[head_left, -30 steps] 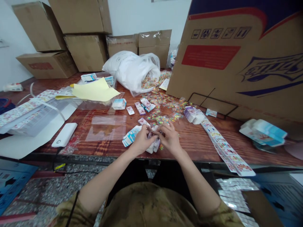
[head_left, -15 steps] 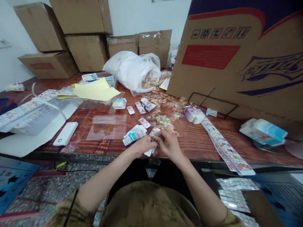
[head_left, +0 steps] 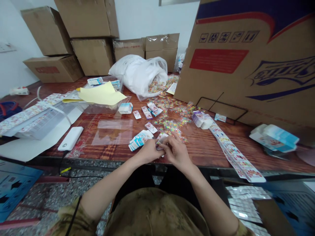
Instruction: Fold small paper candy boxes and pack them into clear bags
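My left hand [head_left: 147, 151] and my right hand [head_left: 175, 151] meet near the front edge of a brown wooden table [head_left: 206, 144]. Both pinch a small white printed packet [head_left: 161, 139] between their fingertips. A fanned stack of small blue-and-white cards [head_left: 140, 139] lies just left of my left hand. Several tiny colourful pieces [head_left: 169, 123] are scattered right behind my hands. A few loose printed packets [head_left: 150, 111] lie farther back.
A big leaning cardboard box [head_left: 246, 65] fills the right. A white plastic bag [head_left: 140, 73] spilling colourful bits and brown cartons [head_left: 91, 52] stand at the back. A white power bank [head_left: 70, 138], clear sleeve [head_left: 113, 131], yellow sheet [head_left: 100, 93], card strip [head_left: 233, 157] and blue-white boxes [head_left: 273, 137] lie around.
My hands have drawn slightly nearer to me with the small packet, fingers working it. The camera has tilted a little; the rest of the table is unchanged.
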A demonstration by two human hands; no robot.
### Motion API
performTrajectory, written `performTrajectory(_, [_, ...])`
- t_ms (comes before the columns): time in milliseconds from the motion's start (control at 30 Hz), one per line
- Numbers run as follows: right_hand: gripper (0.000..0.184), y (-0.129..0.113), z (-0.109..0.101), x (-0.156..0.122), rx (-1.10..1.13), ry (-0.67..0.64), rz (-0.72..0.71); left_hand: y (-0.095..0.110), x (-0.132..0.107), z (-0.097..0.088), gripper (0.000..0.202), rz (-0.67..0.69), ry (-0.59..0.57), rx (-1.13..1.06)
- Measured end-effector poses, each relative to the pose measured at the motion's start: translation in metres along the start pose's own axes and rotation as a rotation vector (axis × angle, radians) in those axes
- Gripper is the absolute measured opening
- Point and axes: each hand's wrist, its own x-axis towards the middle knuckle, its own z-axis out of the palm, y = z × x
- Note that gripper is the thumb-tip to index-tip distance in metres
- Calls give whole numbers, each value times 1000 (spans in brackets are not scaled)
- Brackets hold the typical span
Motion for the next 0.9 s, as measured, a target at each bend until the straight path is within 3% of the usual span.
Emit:
performTrajectory(100, [16,2,-3,-1,47,-6,47,3,0,-4,9,-71,-198,-144])
performTrajectory(167, [15,3,-4,-1,83,-30,76,2,0,-5,12,-77,-247,-205])
performTrajectory(233, [14,3,-6,-3,120,-42,84,-2,1,-3,16,-56,-207,-220])
performTrajectory(400, [12,-1,-8,-7,243,-8,162,-10,3,7,27,-66,38,-113])
performTrajectory(500, [8,-5,-11,-8,392,138,281,-7,2,7,34,-44,-10,-209])
performTrajectory(600, [20,-6,-14,-5,572,201,402,1,-1,5,42,-30,-74,-307])
performTrajectory(667, [31,-5,-15,-2,748,159,539,7,-4,5,45,-45,-90,-314])
performTrajectory(767, [46,-1,-16,1,1048,-15,770,12,-7,9,46,-40,-62,-231])
performTrajectory(900, [41,1,-16,4,1226,-99,914,9,-10,15,48,-5,135,-57])
